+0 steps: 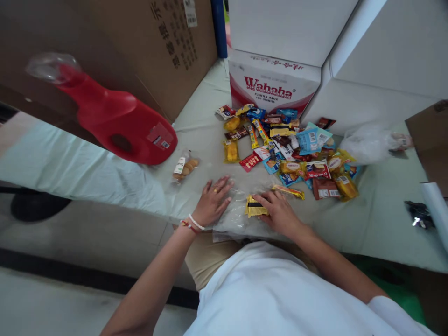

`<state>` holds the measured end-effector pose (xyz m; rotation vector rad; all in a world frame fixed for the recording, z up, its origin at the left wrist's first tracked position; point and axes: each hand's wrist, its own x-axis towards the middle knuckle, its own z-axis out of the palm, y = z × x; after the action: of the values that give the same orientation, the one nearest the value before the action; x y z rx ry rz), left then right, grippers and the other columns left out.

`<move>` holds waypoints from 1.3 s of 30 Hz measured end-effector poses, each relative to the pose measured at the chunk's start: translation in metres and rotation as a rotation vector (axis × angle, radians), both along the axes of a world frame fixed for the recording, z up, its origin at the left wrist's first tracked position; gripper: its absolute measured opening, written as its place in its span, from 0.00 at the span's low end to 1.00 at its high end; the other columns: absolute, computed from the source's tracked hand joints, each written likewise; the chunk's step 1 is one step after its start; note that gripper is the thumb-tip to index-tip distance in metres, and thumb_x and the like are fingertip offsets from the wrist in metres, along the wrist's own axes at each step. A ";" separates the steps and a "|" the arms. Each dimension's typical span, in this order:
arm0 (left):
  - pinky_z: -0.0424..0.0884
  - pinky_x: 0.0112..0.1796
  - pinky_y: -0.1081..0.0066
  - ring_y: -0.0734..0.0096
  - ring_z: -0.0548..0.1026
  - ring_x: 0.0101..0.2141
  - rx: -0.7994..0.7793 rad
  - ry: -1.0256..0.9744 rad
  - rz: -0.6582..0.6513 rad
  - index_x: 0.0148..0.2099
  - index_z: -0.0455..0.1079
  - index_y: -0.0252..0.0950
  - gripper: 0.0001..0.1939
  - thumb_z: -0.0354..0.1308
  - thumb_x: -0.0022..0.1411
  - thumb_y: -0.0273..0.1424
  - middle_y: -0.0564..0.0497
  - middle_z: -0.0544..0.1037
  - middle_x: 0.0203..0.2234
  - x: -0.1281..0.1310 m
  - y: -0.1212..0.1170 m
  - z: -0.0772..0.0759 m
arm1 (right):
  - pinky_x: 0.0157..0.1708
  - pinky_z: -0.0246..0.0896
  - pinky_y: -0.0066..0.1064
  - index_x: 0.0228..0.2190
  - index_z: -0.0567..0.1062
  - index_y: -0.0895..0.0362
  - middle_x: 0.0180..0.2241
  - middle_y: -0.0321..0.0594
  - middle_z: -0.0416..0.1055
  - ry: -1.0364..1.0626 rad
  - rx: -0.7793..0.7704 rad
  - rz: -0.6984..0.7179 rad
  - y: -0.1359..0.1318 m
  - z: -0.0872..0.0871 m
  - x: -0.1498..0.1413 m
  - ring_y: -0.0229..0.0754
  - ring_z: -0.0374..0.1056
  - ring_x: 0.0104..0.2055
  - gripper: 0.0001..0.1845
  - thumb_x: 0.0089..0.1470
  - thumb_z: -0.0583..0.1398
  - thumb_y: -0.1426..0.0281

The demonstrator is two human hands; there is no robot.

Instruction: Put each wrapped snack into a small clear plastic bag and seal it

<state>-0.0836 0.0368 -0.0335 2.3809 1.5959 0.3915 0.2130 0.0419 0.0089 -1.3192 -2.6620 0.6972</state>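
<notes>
My left hand [213, 201] lies flat with fingers spread on a clear plastic bag [234, 219] at the table's near edge. My right hand [278, 212] rests on the same bag, fingers curled over a small yellow and black snack packet [255, 207] that seems to lie inside or on the bag. A pile of several wrapped snacks [287, 147] spreads just beyond my hands. A thin yellow packet [289, 190] lies next to my right fingers.
A red jug [115, 119] lies on its side at left, a small bag of round biscuits [185, 169] beside it. Brown carton [164, 46] and white Wahaha box [269, 84] stand behind. A crumpled clear bag [367, 144] and a white roll [436, 210] are at right.
</notes>
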 end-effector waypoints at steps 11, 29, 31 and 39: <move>0.53 0.69 0.42 0.58 0.64 0.68 0.137 0.065 -0.383 0.60 0.70 0.45 0.29 0.52 0.59 0.19 0.46 0.70 0.66 -0.029 -0.066 0.010 | 0.61 0.65 0.49 0.58 0.72 0.48 0.61 0.45 0.69 0.190 -0.137 0.250 -0.054 -0.001 0.089 0.50 0.63 0.63 0.26 0.62 0.56 0.77; 0.41 0.72 0.48 0.66 0.66 0.66 0.369 0.102 -0.793 0.66 0.66 0.54 0.23 0.54 0.72 0.29 0.54 0.82 0.49 0.079 -0.042 0.050 | 0.51 0.65 0.43 0.46 0.80 0.53 0.53 0.48 0.73 0.226 0.001 0.204 -0.061 -0.018 0.086 0.48 0.67 0.50 0.12 0.65 0.58 0.73; 0.44 0.71 0.47 0.65 0.69 0.63 0.340 0.143 -0.713 0.68 0.62 0.54 0.26 0.54 0.72 0.28 0.53 0.82 0.47 0.068 -0.039 0.049 | 0.49 0.66 0.42 0.46 0.79 0.54 0.50 0.48 0.74 0.320 -0.001 0.172 -0.059 -0.019 0.094 0.47 0.67 0.49 0.12 0.65 0.58 0.74; 0.60 0.60 0.50 0.62 0.76 0.45 0.289 0.197 -0.353 0.48 0.75 0.41 0.07 0.57 0.69 0.31 0.50 0.79 0.35 0.039 -0.040 0.057 | 0.47 0.68 0.36 0.48 0.78 0.51 0.47 0.45 0.76 0.576 -0.164 0.013 -0.047 -0.014 0.108 0.44 0.72 0.48 0.12 0.68 0.56 0.70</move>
<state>-0.0449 -0.0032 0.0240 2.9330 1.2175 0.3427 0.3214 -0.0052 -0.0052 -0.9400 -2.1857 1.1173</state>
